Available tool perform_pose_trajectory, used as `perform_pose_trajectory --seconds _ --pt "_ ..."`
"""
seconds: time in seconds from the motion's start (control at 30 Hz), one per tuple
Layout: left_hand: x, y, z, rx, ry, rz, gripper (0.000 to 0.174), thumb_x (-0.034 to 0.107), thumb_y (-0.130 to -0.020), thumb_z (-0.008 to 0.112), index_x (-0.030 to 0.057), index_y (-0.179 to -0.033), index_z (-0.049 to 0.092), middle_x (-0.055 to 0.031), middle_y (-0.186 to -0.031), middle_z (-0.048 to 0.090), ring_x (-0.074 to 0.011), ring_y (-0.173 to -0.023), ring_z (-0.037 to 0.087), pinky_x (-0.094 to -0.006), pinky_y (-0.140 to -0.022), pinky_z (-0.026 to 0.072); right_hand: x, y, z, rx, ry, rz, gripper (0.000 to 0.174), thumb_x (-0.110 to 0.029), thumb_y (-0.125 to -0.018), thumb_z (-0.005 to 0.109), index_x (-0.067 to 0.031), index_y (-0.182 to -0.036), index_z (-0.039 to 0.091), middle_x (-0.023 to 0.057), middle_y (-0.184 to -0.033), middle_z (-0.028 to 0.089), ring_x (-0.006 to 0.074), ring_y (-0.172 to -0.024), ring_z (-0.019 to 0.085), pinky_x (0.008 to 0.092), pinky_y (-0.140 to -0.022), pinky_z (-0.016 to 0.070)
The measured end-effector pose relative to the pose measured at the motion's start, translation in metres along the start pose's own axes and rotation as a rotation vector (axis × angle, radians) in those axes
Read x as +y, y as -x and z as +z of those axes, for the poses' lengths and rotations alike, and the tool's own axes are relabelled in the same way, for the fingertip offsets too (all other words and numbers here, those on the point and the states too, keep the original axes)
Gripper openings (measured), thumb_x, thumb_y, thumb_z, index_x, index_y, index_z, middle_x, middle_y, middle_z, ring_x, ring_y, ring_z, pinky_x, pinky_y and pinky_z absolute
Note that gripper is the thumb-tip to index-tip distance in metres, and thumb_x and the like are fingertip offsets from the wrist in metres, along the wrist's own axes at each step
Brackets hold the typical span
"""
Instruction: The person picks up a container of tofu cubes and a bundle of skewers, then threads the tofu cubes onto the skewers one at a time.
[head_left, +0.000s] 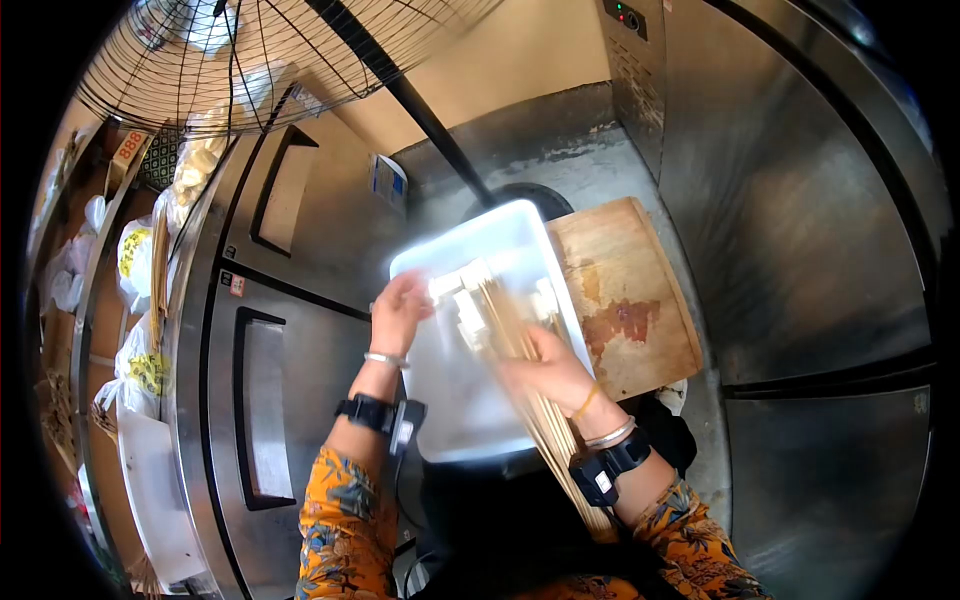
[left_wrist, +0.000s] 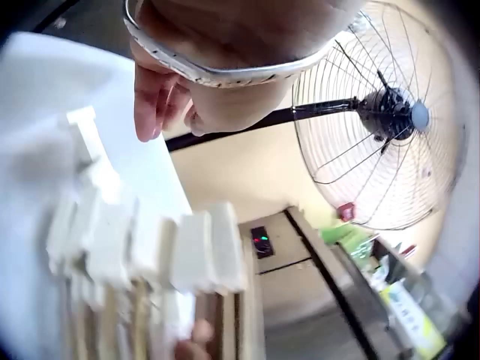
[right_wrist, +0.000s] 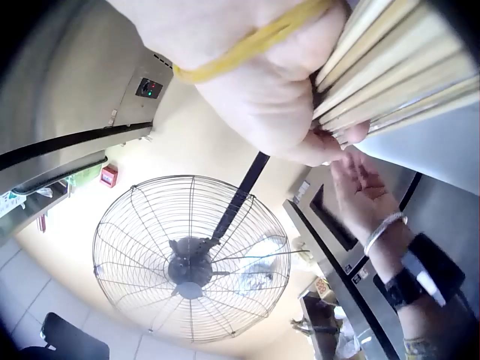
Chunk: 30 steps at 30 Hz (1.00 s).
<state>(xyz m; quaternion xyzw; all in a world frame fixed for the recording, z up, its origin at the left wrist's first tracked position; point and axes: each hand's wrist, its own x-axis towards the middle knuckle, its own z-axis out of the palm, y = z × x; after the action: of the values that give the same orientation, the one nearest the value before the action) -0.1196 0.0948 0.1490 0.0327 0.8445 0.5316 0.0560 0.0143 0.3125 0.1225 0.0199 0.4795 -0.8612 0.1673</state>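
Note:
My right hand [head_left: 552, 372] grips a bundle of long wooden skewers [head_left: 548, 428], their bare ends running down toward the forearm. White blocks [left_wrist: 199, 255] sit on the far ends of the skewers, side by side in the left wrist view; their exact kind does not show. The bundle is slanted over a white tray [head_left: 425, 425]. My left hand [head_left: 400, 308] is raised at the tray's left side, a little left of the blocks, holding nothing visible, its fingers loosely bent and blurred. More white pieces [head_left: 545, 298] lie in the tray, right of the bundle.
A stained wooden board [head_left: 635, 300] lies right of the tray. A caged standing fan [right_wrist: 191, 259] rises behind, its black pole [head_left: 430, 125] slanting down behind the tray. Steel cabinets [head_left: 800, 230] flank both sides, and shelves with plastic bags [head_left: 135, 255] stand at far left.

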Motion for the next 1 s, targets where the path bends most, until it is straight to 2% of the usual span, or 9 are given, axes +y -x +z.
perform_pose_trajectory --seconds 0.03,0.13,0.23,0.27,0.47,0.57,0.83,0.93,1.0 --pt "-0.018 -0.014 -0.006 0.047 -0.181 0.013 0.027 0.015 -0.09 0.057 0.0026 -0.114 0.059 -0.0054 -0.099 0.062 -0.0151 -0.076 0.062 -0.0283 -0.069 0.053 -0.001 0.002 -0.001 -0.019 -0.044 -0.023 0.041 0.0 -0.079 0.059 -0.0015 -0.119 0.05 0.0024 -0.092 0.059 0.007 -0.07 0.056 0.0209 -0.057 0.0465" --pt "-0.037 -0.027 -0.006 -0.033 -1.03 0.341 0.032 0.014 -0.079 0.066 0.0041 -0.109 0.061 -0.0084 -0.102 0.063 -0.0246 -0.087 0.06 -0.0365 -0.08 0.0496 -0.003 0.002 -0.003 -0.006 -0.076 -0.025 0.043 0.002 -0.077 0.056 -0.0009 -0.12 0.049 0.0035 -0.094 0.059 0.0073 -0.071 0.056 0.0214 -0.057 0.0469" --pt "-0.048 -0.041 0.01 -0.139 -1.296 0.408 0.029 0.021 -0.073 0.062 0.0066 -0.099 0.063 -0.0109 -0.101 0.063 -0.0314 -0.101 0.054 -0.0429 -0.089 0.0423 0.002 -0.002 -0.006 0.009 -0.079 -0.005 0.044 0.003 -0.077 0.056 -0.0007 -0.12 0.048 0.0039 -0.095 0.059 0.0075 -0.071 0.056 0.0218 -0.058 0.0474" --pt "-0.053 -0.04 0.016 -0.091 -1.331 0.461 0.027 0.02 -0.074 0.06 0.0093 -0.099 0.062 -0.0089 -0.098 0.063 -0.0274 -0.102 0.052 -0.0414 -0.089 0.0395 0.004 -0.003 -0.007 0.009 -0.085 0.001 0.044 0.003 -0.077 0.056 -0.0007 -0.12 0.048 0.0039 -0.096 0.059 0.0076 -0.071 0.056 0.0219 -0.058 0.0475" --pt "-0.072 -0.068 0.027 -0.086 -1.542 0.465 0.025 0.023 -0.078 0.054 0.0102 -0.099 0.059 -0.0078 -0.095 0.06 -0.0267 -0.095 0.054 -0.0427 -0.08 0.04 -0.008 0.002 -0.004 0.007 -0.083 0.065 0.044 0.003 -0.078 0.056 -0.0011 -0.121 0.048 0.0039 -0.096 0.06 0.0077 -0.071 0.057 0.0219 -0.059 0.0481" --pt "-0.066 -0.069 0.025 -0.115 -1.559 0.467 0.023 0.023 -0.078 0.054 0.0103 -0.097 0.058 -0.008 -0.094 0.06 -0.0274 -0.093 0.056 -0.0427 -0.08 0.0403 -0.012 0.003 0.004 0.017 -0.216 -0.008 0.023 0.0 -0.074 0.054 -0.0003 -0.097 0.052 0.0041 -0.075 0.055 0.0107 -0.058 0.054 0.0252 -0.05 0.0455" --pt "-0.063 -0.056 0.027 -0.078 -1.635 0.461 0.022 0.024 -0.078 0.055 0.0111 -0.095 0.059 -0.0086 -0.091 0.061 -0.027 -0.093 0.056 -0.0422 -0.08 0.0388 -0.011 0.003 0.003 0.035 -0.202 0.007 0.022 0.0 -0.076 0.053 -0.0003 -0.098 0.051 0.0045 -0.075 0.055 0.0104 -0.058 0.054 0.0245 -0.05 0.0459" --pt "-0.06 -0.06 0.033 -0.059 -1.548 0.347 0.025 0.012 -0.074 0.059 0.014 -0.099 0.059 -0.0056 -0.097 0.062 -0.0242 -0.1 0.053 -0.0397 -0.085 0.0361 -0.013 0.006 0.002 0.035 -0.186 -0.01 0.022 0.0 -0.077 0.052 -0.0004 -0.098 0.051 0.005 -0.076 0.055 0.0108 -0.057 0.054 0.0244 -0.049 0.0459" --pt "-0.058 -0.059 0.035 -0.064 -1.571 0.333 0.025 0.013 -0.074 0.06 0.0141 -0.099 0.059 -0.0061 -0.097 0.062 -0.0241 -0.1 0.053 -0.0397 -0.085 0.0361 -0.013 0.005 0.002 0.028 -0.201 -0.011 0.021 0.0 -0.077 0.052 -0.0005 -0.099 0.052 0.0051 -0.076 0.056 0.0112 -0.058 0.055 0.0245 -0.049 0.0459"
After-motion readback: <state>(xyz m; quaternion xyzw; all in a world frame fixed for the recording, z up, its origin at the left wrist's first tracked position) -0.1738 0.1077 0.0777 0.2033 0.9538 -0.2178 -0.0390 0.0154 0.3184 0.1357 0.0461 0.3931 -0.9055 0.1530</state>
